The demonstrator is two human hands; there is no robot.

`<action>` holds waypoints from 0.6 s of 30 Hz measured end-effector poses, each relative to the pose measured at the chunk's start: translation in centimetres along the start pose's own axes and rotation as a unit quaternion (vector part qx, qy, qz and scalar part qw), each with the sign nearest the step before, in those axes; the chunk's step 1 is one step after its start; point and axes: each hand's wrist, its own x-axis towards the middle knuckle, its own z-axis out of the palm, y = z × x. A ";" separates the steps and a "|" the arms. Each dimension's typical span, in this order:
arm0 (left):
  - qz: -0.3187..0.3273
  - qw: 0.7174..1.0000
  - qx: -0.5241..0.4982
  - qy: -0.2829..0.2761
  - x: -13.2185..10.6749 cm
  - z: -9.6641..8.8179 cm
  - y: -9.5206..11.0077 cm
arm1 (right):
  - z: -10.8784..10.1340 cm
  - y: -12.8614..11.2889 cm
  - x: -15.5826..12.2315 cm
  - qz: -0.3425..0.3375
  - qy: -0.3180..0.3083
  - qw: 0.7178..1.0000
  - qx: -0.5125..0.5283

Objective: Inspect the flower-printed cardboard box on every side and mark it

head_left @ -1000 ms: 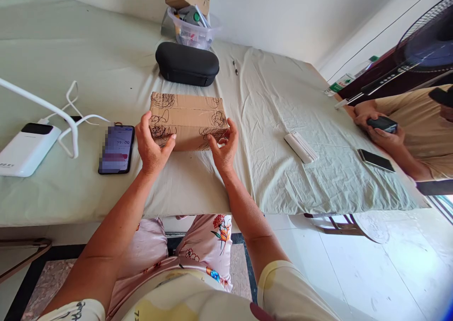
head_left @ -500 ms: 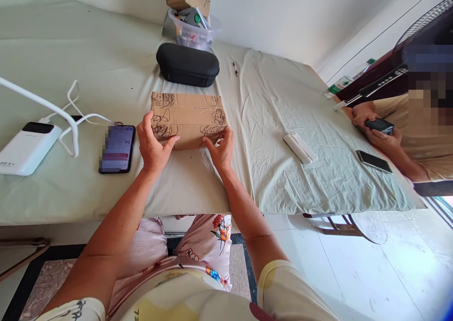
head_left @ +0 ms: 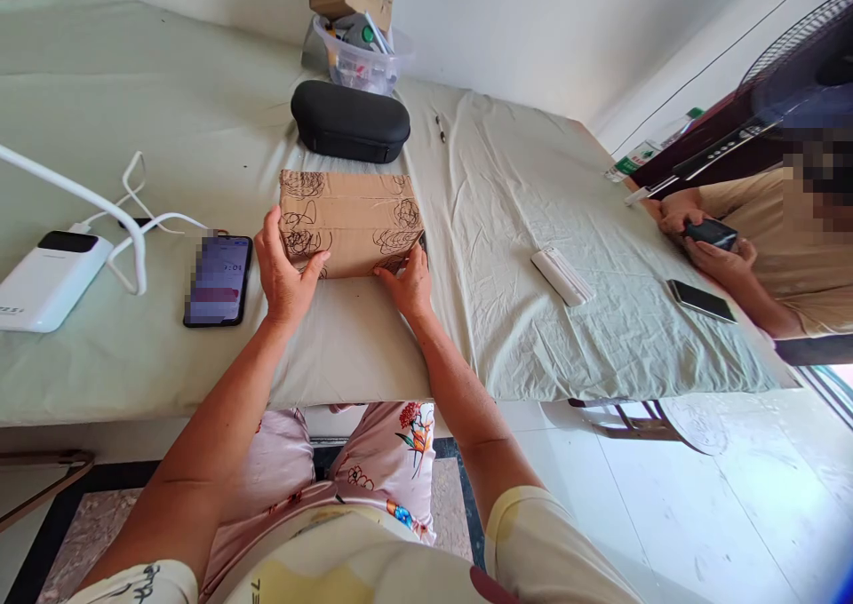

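A brown cardboard box (head_left: 352,222) with black scribbles near its corners rests on the cloth-covered table in front of me. My left hand (head_left: 286,275) grips its left side, thumb along the near edge and fingers around the left end. On the opposite end, my right hand (head_left: 410,280) holds the near right corner, its thumb on the front face; some of its fingers are hidden behind the box. Just beyond the box lies a black zip case (head_left: 350,123). Left of my left hand is a phone (head_left: 219,280) with its screen lit.
A white power bank (head_left: 57,280) with a white cable lies at left. A clear plastic basket (head_left: 363,67) stands at the back. To the right are a pen (head_left: 441,129), a pale slim object (head_left: 563,277) and another phone (head_left: 702,301). A person (head_left: 753,258) holds a dark object.
My right hand has shifted slightly at the box's near right corner. The box stays in both hands; the whole view has moved a little.
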 end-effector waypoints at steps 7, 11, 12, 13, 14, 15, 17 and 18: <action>-0.100 0.992 0.064 -0.040 -0.2 0.6 -0.7 | -0.1 -0.1 -0.2 -0.015 -0.035 0.998 -0.044; -0.150 0.978 0.116 -0.081 -0.3 0.8 -0.7 | -0.1 0.2 -0.2 -0.019 -0.035 0.999 -0.034; -0.158 0.975 0.130 -0.084 -0.3 0.9 -0.5 | -0.1 0.3 -0.2 -0.018 -0.034 0.999 -0.033; -0.164 0.972 0.142 -0.086 -0.4 0.9 -0.3 | 0.0 0.3 -0.2 -0.017 -0.033 0.999 -0.032; -0.166 0.970 0.153 -0.088 -0.5 0.9 -0.1 | 0.1 0.3 -0.2 -0.016 -0.031 0.999 -0.031; -0.166 0.969 0.162 -0.089 -0.5 0.9 0.1 | 0.1 0.2 -0.3 -0.016 -0.029 0.999 -0.032; -0.160 0.967 0.175 -0.089 -0.7 1.0 0.5 | 0.3 0.1 -0.3 -0.016 -0.025 0.999 -0.038; -0.157 0.967 0.179 -0.089 -0.7 1.0 0.6 | 0.3 0.0 -0.3 -0.016 -0.023 0.999 -0.044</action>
